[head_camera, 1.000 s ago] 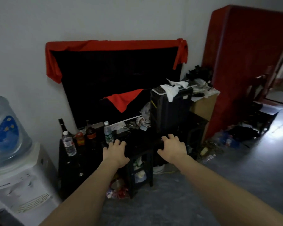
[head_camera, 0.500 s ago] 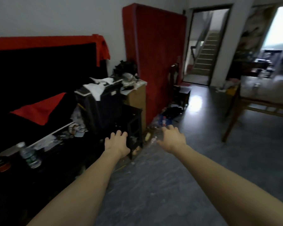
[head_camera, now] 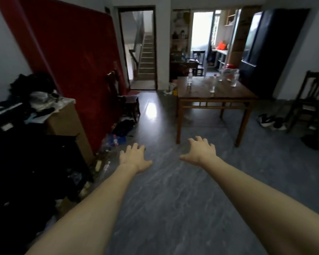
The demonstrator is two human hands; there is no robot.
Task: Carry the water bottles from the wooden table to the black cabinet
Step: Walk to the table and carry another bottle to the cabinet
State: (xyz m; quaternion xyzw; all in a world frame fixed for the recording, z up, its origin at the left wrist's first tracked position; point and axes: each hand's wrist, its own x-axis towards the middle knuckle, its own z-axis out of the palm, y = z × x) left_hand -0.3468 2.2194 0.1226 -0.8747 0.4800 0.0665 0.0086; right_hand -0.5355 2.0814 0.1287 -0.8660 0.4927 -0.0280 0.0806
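empty hands, bottles waiting on the desk

both the left hand [head_camera: 134, 157] and the right hand [head_camera: 201, 150] were stretched out over the grey floor [head_camera: 173, 199], fingers spread wide, holding nothing. several clear water bottles [head_camera: 189, 78] stood on the wooden desk [head_camera: 201, 92] well ahead, apart from either hand. the black cabinet [head_camera: 26, 172] sat at the left edge of view. judging from this, a number of bottles remained to be carried; how many had already arrived could not be told.

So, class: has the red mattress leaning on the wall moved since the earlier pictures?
No. The red mattress still leans against the wall; only the head camera swung right.
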